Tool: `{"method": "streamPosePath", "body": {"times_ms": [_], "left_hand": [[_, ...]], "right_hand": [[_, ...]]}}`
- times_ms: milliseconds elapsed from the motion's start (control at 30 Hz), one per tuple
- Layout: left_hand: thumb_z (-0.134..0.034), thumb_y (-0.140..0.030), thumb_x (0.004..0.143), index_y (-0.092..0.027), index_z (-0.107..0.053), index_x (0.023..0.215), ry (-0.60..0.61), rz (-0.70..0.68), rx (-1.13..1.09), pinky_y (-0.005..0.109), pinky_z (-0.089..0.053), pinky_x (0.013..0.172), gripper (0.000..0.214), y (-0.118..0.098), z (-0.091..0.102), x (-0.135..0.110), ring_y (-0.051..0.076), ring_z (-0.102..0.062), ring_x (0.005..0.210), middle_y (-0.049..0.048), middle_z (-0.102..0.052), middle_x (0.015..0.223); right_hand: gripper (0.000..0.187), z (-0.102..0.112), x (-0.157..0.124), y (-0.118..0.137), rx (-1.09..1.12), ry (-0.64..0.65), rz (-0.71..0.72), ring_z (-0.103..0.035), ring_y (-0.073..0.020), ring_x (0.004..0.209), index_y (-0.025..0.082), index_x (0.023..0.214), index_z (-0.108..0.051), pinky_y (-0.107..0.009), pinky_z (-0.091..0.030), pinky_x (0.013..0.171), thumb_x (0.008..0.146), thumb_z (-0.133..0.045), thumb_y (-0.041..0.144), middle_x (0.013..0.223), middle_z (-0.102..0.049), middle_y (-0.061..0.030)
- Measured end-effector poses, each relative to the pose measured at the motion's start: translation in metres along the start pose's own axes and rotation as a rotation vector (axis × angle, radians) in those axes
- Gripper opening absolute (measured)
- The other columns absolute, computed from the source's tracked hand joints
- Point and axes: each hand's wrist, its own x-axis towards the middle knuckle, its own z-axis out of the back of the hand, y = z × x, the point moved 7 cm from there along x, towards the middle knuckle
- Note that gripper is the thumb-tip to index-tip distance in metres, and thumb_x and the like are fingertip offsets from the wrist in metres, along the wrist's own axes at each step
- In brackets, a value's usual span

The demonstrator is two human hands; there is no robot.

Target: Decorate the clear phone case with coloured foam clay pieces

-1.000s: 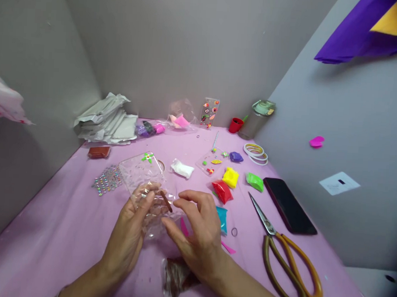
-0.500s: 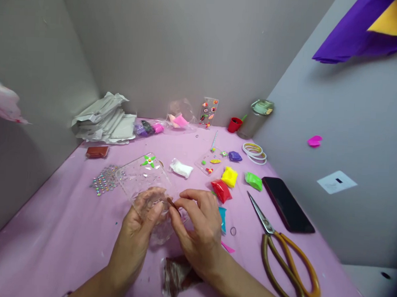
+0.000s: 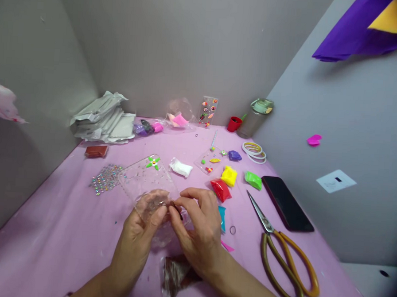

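My left hand (image 3: 139, 234) is closed on a clear plastic case (image 3: 143, 179), its thumb on top and its fingers showing through the plastic. Near the far edge of the case sits a small clay flower (image 3: 153, 162) with green petals. My right hand (image 3: 197, 230) pinches a thin strip of brown clay (image 3: 176, 208) between thumb and index finger, right beside the left thumb. The strip's contact with the case is too small to make out. Under the right wrist lies an open bag of brown clay (image 3: 175, 271), partly hidden by the hand.
Scissors (image 3: 268, 225) and a phone (image 3: 287, 204) lie at the right. Packets of red (image 3: 220, 190), yellow (image 3: 229, 176), green (image 3: 253, 180) and white clay (image 3: 180, 167) are beyond my hands. Rhinestones (image 3: 105, 179) lie left. A bottle (image 3: 253, 120) stands at the back.
My left thumb has moved slightly right, up to the brown clay, and the case has turned a little. The brown strip sits slightly lower and more bent between the right fingertips.
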Motion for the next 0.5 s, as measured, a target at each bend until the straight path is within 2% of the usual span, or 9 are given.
{"method": "streamPosePath", "body": {"times_ms": [500], "left_hand": [[-0.071, -0.039, 0.089, -0.032, -0.074, 0.107, 0.061, -0.016, 0.035, 0.029, -0.045, 0.105, 0.019, -0.0029, -0.0049, -0.0017, 0.021, -0.061, 0.116, 0.0001, -0.07, 0.116]], "right_hand": [[0.008, 0.0006, -0.0011, -0.0003, 0.014, 0.009, 0.002, -0.059, -0.0234, 0.091, 0.019, 0.096, -0.065, -0.04, -0.046, 0.079, 0.092, -0.062, 0.013, 0.1, -0.066, -0.0087]]}}
